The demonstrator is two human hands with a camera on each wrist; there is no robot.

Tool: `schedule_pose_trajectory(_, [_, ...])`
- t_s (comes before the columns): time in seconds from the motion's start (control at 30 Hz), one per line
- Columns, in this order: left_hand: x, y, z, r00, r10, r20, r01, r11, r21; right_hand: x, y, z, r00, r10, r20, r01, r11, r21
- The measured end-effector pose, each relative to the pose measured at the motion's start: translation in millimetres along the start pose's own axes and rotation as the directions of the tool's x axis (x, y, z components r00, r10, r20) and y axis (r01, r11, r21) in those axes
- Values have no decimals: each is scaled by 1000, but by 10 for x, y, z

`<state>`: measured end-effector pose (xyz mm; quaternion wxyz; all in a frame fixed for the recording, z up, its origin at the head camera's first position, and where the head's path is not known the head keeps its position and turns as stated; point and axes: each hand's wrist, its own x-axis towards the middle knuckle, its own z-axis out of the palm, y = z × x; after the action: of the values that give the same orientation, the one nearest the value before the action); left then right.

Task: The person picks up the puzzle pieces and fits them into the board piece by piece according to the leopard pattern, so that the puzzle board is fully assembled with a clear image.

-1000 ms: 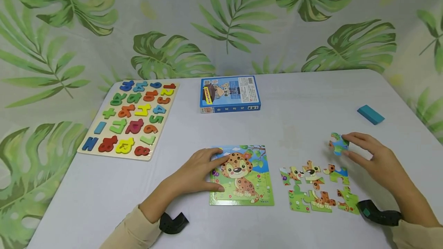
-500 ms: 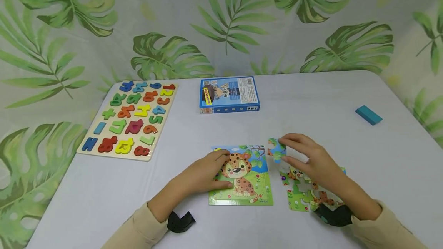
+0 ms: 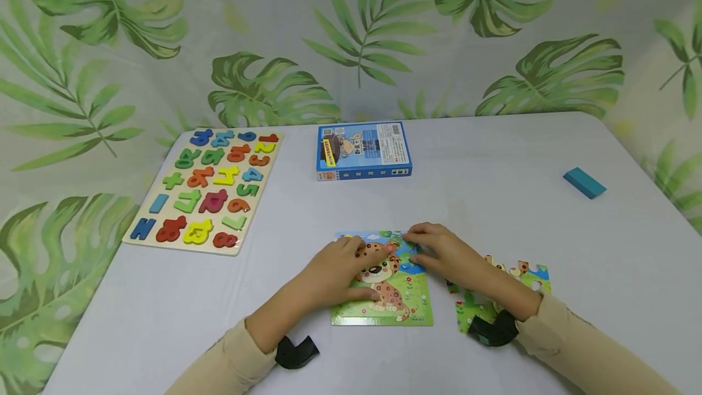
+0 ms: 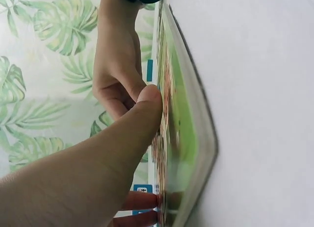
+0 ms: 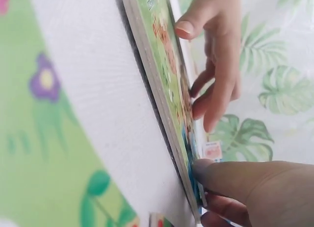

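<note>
A square leopard puzzle board [image 3: 417,306] lies flat in front of me. My left hand [image 3: 334,270] rests over its left side, fingers spread across the leopard picture; the left wrist view shows the thumb [image 4: 149,97] near the board's surface. At the board's upper right corner, my right hand [image 3: 444,255] pinches a blue-and-green jigsaw piece [image 3: 406,255], largely covered by the fingers. Seen from the right wrist, the thumb [image 5: 208,172] is down at the board's edge. Several loose jigsaw pieces [image 3: 540,276] lie right of the board, partly hidden under my right forearm.
A wooden number board [image 3: 189,200] with colourful numerals lies at the left. Behind the puzzle stands a flat blue box [image 3: 364,151]. A teal block [image 3: 584,183] sits at the far right. Leafy cloth [image 3: 362,35] hangs behind the white table [image 3: 493,163].
My right hand has carried the jigsaw piece leftward from above the loose pieces to the board's upper right corner. My left hand has shifted slightly right over the board.
</note>
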<state>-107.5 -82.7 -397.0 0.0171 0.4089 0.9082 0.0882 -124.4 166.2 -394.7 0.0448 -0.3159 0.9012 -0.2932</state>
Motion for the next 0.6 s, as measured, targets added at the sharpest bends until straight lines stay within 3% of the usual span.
schedule_pose_trajectory(0.13, [37,50,24,1000,9,-6,-8,993,116,19,4,6,1000,-2,24,2,1000,-31])
schedule_pose_trajectory(0.27, [59,93,22,1000,-10,10,9,985,174,43,-18,-1,999,-27,46,30,997,-65])
schedule_pose_trajectory(0.6, [82,110,23,999,-41,0,40,989,143,30,-49,-42,993,-19,117,28,997,-75])
